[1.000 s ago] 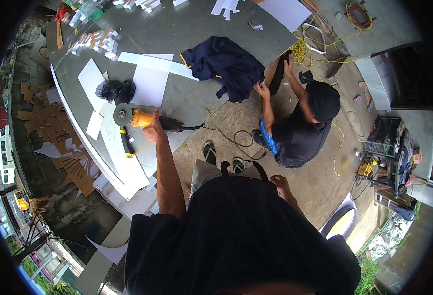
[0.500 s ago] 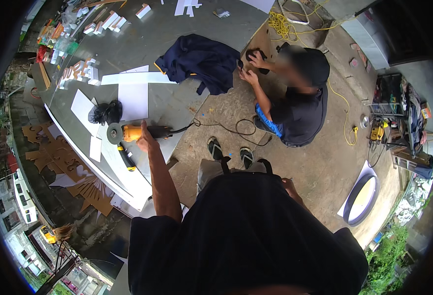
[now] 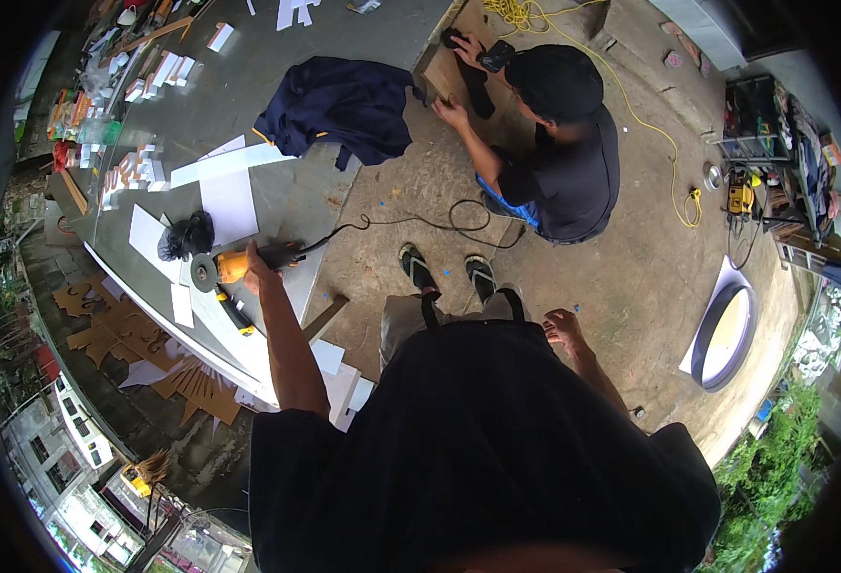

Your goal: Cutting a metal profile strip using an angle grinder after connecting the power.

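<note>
My left hand (image 3: 260, 271) is closed round the body of an orange and black angle grinder (image 3: 232, 266), which lies on the grey table with its cutting disc facing left. A black cord runs from the grinder's back end to the floor. Close to the disc are a yellow and black utility knife (image 3: 237, 313) and a crumpled black plastic bag (image 3: 189, 234). White sheet pieces (image 3: 228, 202) lie just beyond. My right hand (image 3: 564, 328) hangs beside my right hip, fingers loosely curled and apart, with nothing in it.
A co-worker (image 3: 573, 153) squats ahead on the right, hands at a wooden board (image 3: 447, 69). A dark blue jacket (image 3: 339, 110) lies on the table (image 3: 239, 105). The grinder's cord (image 3: 411, 222) loops across the floor. A dark round frame (image 3: 726, 337) lies at right.
The view has shifted, moving the table leftward. My right hand has come out from beside my body. The co-worker's head has lowered toward the board. My left hand stays on the grinder.
</note>
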`<state>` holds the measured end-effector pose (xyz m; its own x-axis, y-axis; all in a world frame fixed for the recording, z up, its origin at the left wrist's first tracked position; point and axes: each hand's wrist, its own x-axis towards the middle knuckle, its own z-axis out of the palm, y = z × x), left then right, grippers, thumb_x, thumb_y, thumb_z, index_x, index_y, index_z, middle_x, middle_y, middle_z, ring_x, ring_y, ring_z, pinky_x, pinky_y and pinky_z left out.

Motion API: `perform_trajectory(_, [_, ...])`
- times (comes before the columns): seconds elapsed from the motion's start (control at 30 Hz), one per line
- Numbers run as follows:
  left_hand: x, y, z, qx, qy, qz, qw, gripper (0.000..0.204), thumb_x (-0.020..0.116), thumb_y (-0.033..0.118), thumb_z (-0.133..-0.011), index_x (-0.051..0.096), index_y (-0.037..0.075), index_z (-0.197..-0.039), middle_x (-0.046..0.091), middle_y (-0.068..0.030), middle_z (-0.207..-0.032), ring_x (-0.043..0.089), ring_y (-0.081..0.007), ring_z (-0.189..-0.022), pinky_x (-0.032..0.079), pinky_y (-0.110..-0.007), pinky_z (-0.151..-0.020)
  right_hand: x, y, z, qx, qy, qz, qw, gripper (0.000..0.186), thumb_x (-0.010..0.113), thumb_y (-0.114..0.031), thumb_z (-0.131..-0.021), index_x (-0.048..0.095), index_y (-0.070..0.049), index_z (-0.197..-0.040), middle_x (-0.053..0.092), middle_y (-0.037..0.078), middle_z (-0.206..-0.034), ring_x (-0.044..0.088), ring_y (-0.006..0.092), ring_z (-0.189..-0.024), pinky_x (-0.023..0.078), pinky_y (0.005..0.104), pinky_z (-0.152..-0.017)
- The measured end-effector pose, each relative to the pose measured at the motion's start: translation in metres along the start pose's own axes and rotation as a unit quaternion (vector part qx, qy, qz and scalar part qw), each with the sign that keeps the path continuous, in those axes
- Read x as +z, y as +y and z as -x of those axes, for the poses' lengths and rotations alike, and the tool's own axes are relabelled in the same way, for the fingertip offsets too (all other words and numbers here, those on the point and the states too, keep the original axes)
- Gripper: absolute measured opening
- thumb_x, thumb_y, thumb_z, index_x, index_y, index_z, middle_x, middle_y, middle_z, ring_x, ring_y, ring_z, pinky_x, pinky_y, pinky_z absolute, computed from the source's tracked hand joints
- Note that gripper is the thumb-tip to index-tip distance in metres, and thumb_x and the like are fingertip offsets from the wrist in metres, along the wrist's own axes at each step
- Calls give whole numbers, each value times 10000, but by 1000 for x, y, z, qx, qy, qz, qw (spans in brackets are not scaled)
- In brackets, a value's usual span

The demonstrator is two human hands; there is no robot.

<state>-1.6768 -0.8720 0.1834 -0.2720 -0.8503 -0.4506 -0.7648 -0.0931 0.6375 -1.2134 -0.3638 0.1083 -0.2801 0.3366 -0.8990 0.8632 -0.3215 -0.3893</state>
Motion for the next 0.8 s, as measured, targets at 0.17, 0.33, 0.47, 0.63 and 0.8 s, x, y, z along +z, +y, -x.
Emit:
perform_trajectory(0.17, [-24, 0, -22, -16, 10, 0, 1000, 819, 882, 550, -578, 686, -47, -1103, 690, -159, -1065, 701, -272, -915, 625, -412, -695, -5, 17, -5, 7, -33, -15, 999, 277, 616, -217, -976, 630, -8, -1158, 689, 128, -895, 685, 209, -636, 589, 343, -584])
perform_trajectory(0.33, [-25, -6, 6, 71, -62, -55, 994, 765, 812, 538, -595, 735, -46, -1083, 714, -187, -1071, 686, -295, -937, 572, -412, -772, -27, 45, -2, 9, -8, 13, 1000, 274, 622, -187, -969, 627, -13, -1181, 677, 147, -924, 674, 233, -658, 599, 375, -602])
perform_trajectory(0.47, [-34, -20, -10, 75, -75, 50, 993, 534, 819, 402, -619, 759, -13, -949, 727, -145, -957, 685, -256, -847, 541, -375, -788, -27, 51, -4, -15, -11, 40, 999, 265, 604, -146, -977, 628, 2, -1195, 688, 160, -938, 692, 243, -703, 607, 383, -614])
perform_trajectory(0.63, [-40, -43, -48, 74, -156, 199, 965, 354, 821, 258, -665, 733, -10, -879, 698, -97, -871, 655, -201, -739, 527, -333, -700, 0, 11, -6, -47, -20, 91, 995, 258, 604, -151, -983, 635, 18, -1175, 693, 162, -916, 691, 235, -695, 613, 390, -620])
perform_trajectory(0.8, [-41, -38, -44, 126, -233, 245, 933, 292, 811, 187, -712, 714, -18, -896, 688, -84, -847, 646, -209, -758, 509, -321, -710, 14, -8, -3, -49, -10, 51, 997, 246, 610, -143, -973, 636, 17, -1158, 682, 150, -884, 683, 226, -665, 613, 387, -611])
